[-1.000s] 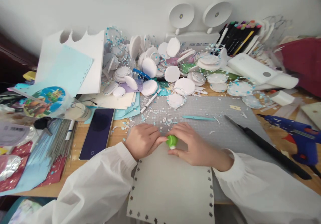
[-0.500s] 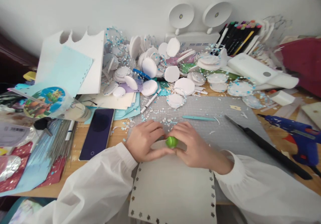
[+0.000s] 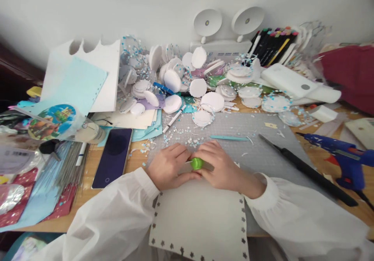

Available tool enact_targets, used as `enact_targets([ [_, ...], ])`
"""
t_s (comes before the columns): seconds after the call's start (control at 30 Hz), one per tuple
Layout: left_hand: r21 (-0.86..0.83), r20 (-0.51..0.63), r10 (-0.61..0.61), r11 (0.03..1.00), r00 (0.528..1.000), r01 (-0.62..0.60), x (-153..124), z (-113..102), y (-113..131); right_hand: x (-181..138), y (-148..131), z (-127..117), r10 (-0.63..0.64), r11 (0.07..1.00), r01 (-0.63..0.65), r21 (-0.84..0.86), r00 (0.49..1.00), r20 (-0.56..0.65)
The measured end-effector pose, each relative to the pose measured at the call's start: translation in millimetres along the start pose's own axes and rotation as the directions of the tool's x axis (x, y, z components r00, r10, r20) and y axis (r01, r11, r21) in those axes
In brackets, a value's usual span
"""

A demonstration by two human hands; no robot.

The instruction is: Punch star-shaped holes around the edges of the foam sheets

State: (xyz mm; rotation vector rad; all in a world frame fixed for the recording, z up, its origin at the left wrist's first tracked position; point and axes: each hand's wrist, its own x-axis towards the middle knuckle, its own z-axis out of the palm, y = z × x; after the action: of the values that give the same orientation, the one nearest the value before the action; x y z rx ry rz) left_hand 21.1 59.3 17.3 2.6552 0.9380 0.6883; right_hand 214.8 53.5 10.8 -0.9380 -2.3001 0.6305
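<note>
A sheet of white paper [image 3: 198, 218] lies at the desk's front edge, with small flower-shaped holes along its left, right and near sides. At its far edge sits a small green craft punch [image 3: 196, 164]. My right hand [image 3: 217, 165] is closed around the punch, fingers over the far side and thumb on the near side. My left hand [image 3: 169, 166] grips the paper's far edge just left of the punch, its thumb lying on top of the sheet. Fingertips of both hands are partly hidden. Tiny blue and white paper flowers [image 3: 193, 140] are scattered beyond my hands.
A grey cutting mat [image 3: 248, 163] carries a teal tool [image 3: 229, 138] and a long black-handled tool [image 3: 309, 171]. On the right lies a blue glue gun [image 3: 344, 152]. A phone [image 3: 113, 157] is at left, near a lidded cup [image 3: 55, 120]. White discs [image 3: 172, 80] are heaped behind.
The view has shifted slightly. The paper and both hands have moved a little away from me, and the right hand's fingers have closed further over the green punch.
</note>
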Motion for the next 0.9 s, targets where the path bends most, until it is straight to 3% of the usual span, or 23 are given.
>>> enact_targets([
  [0.13, 0.037, 0.021, -0.068, 0.997, 0.997, 0.067, -0.4, -18.7, 6.2, 0.9, 4.2, -0.5, 0.032, 0.999, -0.031, 0.039, 0.999, -0.024],
  [0.23, 0.053, -0.076, -0.157, 0.985, 0.985, 0.162, -22.2, -48.4, 11.6, 0.4, 4.8, -1.2, 0.053, 0.997, -0.051, 0.064, 0.998, -0.034],
  [0.3, 0.067, -0.22, -0.266, 0.956, 0.938, 0.287, -49.5, -68.1, 10.5, -0.7, 4.9, -0.8, 0.056, 0.997, -0.053, 0.064, 0.998, -0.039],
  [0.37, 0.073, -0.354, -0.387, 0.896, 0.852, 0.437, -81.5, -82.9, 4.3, -1.7, 5.1, 0.3, 0.056, 0.997, -0.053, 0.062, 0.998, -0.039],
  [0.43, 0.091, -0.413, -0.467, 0.833, 0.782, 0.546, -110.6, -91.3, -5.2, -2.4, 5.1, 1.4, 0.056, 0.996, -0.053, 0.067, 0.998, -0.04],
  [0.5, 0.119, -0.4, -0.527, 0.782, 0.75, 0.612, -129.9, -93.6, -14.9, -2.5, 5.2, 2.4, 0.059, 0.996, -0.056, 0.067, 0.997, -0.044],
  [0.6, 0.176, -0.369, -0.577, 0.727, 0.729, 0.664, -136.3, -87.8, -26.5, -2.3, 5.3, 3.5, 0.061, 0.997, -0.058, 0.059, 0.997, -0.048],
  [0.7, 0.345, -0.394, -0.611, 0.595, 0.687, 0.726, -124.3, -74.8, -35.8, -2.2, 6.1, 4.2, 0.053, 0.997, -0.05, 0.063, 0.997, -0.052],
  [0.8, 0.484, -0.462, -0.656, 0.377, 0.596, 0.79, -108.9, -61.5, -44.7, -2.0, 6.7, 4.5, 0.042, 0.997, -0.038, 0.069, 0.997, -0.059],
  [0.9, 0.526, -0.454, -0.679, 0.318, 0.576, 0.789, -97.6, -54.7, -50.3, -1.4, 6.7, 4.4, 0.046, 0.996, -0.042, 0.074, 0.997, -0.058],
])
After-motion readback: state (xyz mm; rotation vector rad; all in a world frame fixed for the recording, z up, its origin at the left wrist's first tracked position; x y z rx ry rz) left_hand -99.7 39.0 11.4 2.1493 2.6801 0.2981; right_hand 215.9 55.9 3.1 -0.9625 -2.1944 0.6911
